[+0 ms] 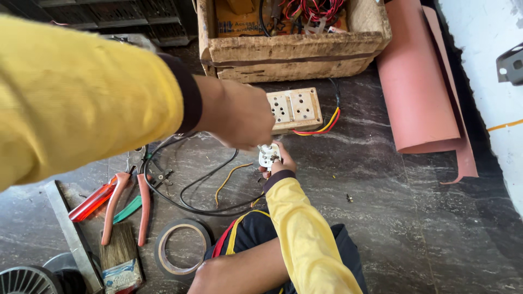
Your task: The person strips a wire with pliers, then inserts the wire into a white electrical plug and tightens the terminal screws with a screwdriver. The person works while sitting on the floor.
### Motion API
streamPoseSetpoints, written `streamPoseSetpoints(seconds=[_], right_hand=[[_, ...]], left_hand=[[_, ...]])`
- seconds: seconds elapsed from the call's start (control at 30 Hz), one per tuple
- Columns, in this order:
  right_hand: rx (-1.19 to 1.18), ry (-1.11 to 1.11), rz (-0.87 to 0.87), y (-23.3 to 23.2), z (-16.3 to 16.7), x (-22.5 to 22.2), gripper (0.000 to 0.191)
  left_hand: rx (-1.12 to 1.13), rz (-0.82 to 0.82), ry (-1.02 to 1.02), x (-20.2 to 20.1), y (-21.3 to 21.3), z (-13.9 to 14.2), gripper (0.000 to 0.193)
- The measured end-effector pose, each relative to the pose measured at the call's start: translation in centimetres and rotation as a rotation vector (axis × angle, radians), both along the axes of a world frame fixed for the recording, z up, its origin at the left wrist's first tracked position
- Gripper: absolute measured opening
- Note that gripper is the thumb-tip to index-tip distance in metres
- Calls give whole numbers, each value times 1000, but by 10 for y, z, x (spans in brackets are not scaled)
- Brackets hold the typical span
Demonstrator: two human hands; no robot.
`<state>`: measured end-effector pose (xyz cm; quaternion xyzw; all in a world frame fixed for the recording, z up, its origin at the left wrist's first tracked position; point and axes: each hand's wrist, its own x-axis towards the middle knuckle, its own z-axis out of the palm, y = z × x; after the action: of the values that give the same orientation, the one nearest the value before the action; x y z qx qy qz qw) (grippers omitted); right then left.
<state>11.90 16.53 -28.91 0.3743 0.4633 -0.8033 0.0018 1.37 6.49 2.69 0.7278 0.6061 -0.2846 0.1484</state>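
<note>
Plug, small and white, sits in the right hand, which grips it from below over the dark floor, just in front of the socket box. Left hand is closed above it and seems to be working on its top, but I cannot tell what it pinches. I think the job is partway: a yellow wire and black cable lie loose beside the pliers and tape.

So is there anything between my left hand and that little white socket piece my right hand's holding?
Nothing visible does. The left hand sits directly over the white socket piece, which the right hand holds from below; the exact contact point is hidden.
</note>
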Motion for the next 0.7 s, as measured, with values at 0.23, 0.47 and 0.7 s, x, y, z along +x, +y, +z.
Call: streamPoseSetpoints(seconds=[0.23, 0.47, 0.7], right_hand=[[81, -69, 29, -5, -5, 3, 68], [-6, -37, 56, 9, -11, -2, 69], [-106, -21, -24, 13, -17, -9, 73]], left_hand=[[7, 1192, -528, -23, 0, 1, 46], [-160, 868, -248, -14, 10, -7, 25], [-161, 447, -111, -15, 8, 8, 26]])
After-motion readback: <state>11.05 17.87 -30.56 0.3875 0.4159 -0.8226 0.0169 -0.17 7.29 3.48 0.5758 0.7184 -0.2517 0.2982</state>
